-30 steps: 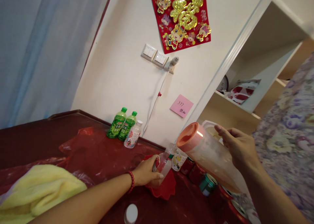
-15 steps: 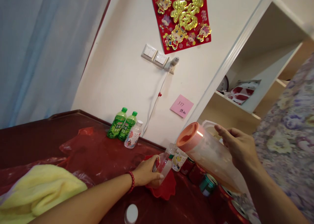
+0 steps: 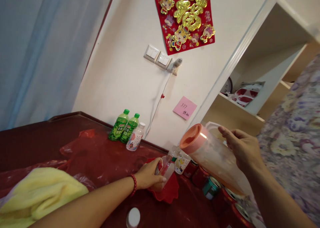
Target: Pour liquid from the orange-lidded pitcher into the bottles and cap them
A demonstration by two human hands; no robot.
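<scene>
My left hand [image 3: 151, 175], a red bead bracelet at its wrist, is wrapped round a clear plastic bottle [image 3: 168, 166]. The bottle is tilted over a red scalloped dish [image 3: 170, 191], its mouth close to the jug's spout end. On the right, my right hand [image 3: 242, 151] grips the handle of a translucent pitcher [image 3: 217, 161] with an orange lid [image 3: 192, 138]. The pitcher lies tipped to the left, with some amber liquid along its lower side. Whether liquid is flowing into the bottle I cannot tell.
Two green-capped bottles [image 3: 122, 126] and a white-capped bottle [image 3: 135, 137] stand by the wall. Several cans [image 3: 211, 188] line the right side. A white cap [image 3: 133, 217] is in front, a yellow towel [image 3: 42, 194] at left, floral cloth [image 3: 287, 138] at right.
</scene>
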